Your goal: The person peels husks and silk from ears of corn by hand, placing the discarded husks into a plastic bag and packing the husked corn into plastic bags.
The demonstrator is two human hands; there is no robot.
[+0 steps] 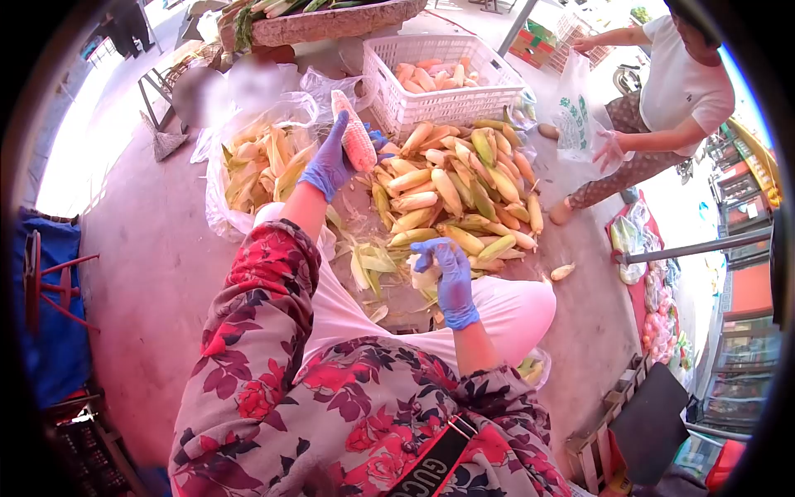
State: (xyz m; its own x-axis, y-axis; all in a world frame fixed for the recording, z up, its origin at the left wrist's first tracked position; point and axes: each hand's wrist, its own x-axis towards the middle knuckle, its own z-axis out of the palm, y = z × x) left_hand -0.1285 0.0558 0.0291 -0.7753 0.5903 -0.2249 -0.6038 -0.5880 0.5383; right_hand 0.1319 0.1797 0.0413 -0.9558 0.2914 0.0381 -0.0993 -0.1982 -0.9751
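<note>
My left hand [330, 166], in a blue glove, is closed around a husked pink-and-white corn cob [354, 137] held upright over the pile's left side. My right hand [452, 277], also gloved in blue, is above my right thigh with its fingers bent. Something pale, perhaps husk [425, 274], lies at its fingertips; whether it is gripped is unclear. Beyond my hands, a large heap of corn ears [447, 189] in pale husks covers the ground. Loose green husks [370, 258] lie between my knees.
A plastic bag of husks [222, 186] stands left of the heap. Behind it, a white crate [443, 103] holds corn. At the right, a person [683, 91] holds a plastic bag [574, 124]. One ear [562, 272] lies near my right knee. Another blue glove shows behind the cob.
</note>
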